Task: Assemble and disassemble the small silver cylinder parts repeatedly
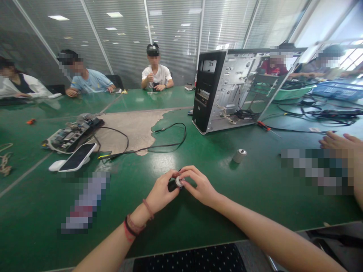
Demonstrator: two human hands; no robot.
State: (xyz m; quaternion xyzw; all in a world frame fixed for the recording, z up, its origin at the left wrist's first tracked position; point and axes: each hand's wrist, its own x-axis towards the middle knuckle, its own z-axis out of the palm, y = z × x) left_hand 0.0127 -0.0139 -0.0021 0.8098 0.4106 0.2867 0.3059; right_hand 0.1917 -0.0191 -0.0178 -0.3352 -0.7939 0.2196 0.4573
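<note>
Close to the table's near edge, my left hand [165,187] and my right hand [199,186] meet around a small round silver-coloured piece [179,181] with a dark part beside it. The fingers of both hands are closed on it, and they hide much of its shape, so its kind is unclear. A short silver metal cylinder [240,156] stands upright on the green table [215,223], beyond my right hand and to its right. Bracelets circle my left wrist.
An open computer case [210,94] stands ahead to the right, a red-handled screwdriver [264,126] beside it. Left are a circuit assembly [75,132], a phone [78,156] and a black cable [170,144]. Another person's hand [340,143] rests at right. Several people sit around the table.
</note>
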